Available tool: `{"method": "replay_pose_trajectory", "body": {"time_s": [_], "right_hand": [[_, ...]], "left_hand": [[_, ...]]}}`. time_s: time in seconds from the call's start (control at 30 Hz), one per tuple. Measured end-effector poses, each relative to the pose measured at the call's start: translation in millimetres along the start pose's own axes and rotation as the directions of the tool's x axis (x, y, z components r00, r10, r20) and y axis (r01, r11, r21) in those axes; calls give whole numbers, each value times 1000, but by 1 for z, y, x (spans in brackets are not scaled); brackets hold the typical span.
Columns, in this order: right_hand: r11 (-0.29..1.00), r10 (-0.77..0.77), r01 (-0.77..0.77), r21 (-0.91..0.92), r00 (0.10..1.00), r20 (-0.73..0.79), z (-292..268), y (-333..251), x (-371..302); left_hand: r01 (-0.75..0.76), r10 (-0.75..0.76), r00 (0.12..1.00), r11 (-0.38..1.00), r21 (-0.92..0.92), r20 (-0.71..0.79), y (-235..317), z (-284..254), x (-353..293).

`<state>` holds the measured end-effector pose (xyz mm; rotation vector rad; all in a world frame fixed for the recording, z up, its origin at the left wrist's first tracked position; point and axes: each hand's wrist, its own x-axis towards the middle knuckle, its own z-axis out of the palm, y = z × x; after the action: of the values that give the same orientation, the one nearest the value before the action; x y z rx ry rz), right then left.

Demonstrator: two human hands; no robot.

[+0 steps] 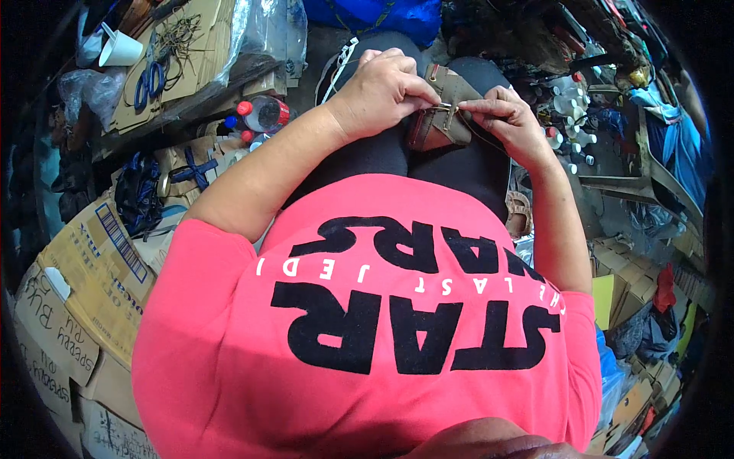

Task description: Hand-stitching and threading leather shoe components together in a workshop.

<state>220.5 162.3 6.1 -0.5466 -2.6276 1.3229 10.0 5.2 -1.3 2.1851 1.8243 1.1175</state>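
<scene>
Pink shirt (382, 317), laced leathery piece (440, 124)

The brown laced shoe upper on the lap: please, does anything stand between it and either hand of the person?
Nothing visible does. The left hand and the right hand are both at the shoe upper, their fingertips pinched at its tan lace. The red-capped bottle is off to the left, outside their way.

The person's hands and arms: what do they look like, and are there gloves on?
Short, bright pink fabric sleeves leave the left forearm and right forearm bare. The left hand and right hand wear no gloves, and no watch or bracelet shows.
</scene>
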Motion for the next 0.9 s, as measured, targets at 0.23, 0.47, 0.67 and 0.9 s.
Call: {"method": "replay_pose_trajectory", "body": {"time_s": [0.23, 0.47, 0.67, 0.9], "right_hand": [[999, 33, -33, -2, 998, 45, 0, 3, 6], [998, 24, -32, -57, 990, -138, -11, -15, -17], [944, 29, -75, -321, 989, -147, -13, -21, -30], [664, -508, 159, -731, 814, -283, -23, -26, -4]], "left_hand": [[128, -107, 986, 976, -175, 124, -17, 6, 13], [82, -31, 976, 969, -234, 215, -18, -10, 9], [68, -30, 984, 974, -218, 174, -18, -4, 8], [71, -52, 984, 991, -112, 169, -9, -4, 10]]}}
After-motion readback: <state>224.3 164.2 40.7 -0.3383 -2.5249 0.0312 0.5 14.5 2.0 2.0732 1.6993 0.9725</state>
